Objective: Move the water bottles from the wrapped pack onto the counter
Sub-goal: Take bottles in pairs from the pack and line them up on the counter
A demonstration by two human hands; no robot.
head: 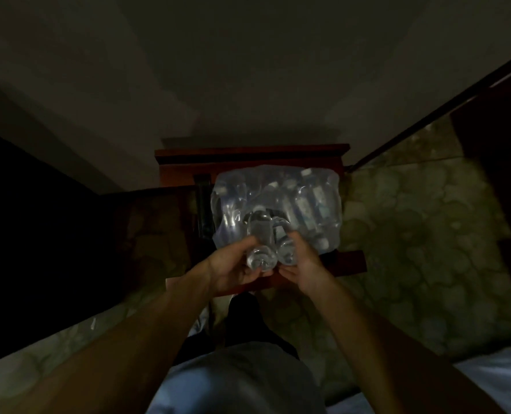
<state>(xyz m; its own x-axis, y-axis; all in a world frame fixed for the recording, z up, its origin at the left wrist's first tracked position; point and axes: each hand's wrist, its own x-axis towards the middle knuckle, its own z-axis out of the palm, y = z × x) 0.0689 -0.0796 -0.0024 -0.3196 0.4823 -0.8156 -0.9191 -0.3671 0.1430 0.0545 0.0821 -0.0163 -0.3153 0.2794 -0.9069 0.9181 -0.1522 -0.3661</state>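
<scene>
A pack of water bottles in clear plastic wrap (305,201) lies on a small dark-red wooden stand (248,156) in a dim room. At the pack's near edge, two clear bottles stick out toward me. My left hand (233,270) is closed around the left bottle (260,243), whose base points at me. My right hand (303,268) grips the bottle beside it (287,249). Both bottles are partly inside the torn wrap.
A pale wall (248,85) rises behind the stand. Mottled greenish floor (412,234) spreads to the right. A dark rail (427,112) runs diagonally at the upper right. A dark mass (24,234) fills the left. A pale cloth (502,380) lies at the lower right.
</scene>
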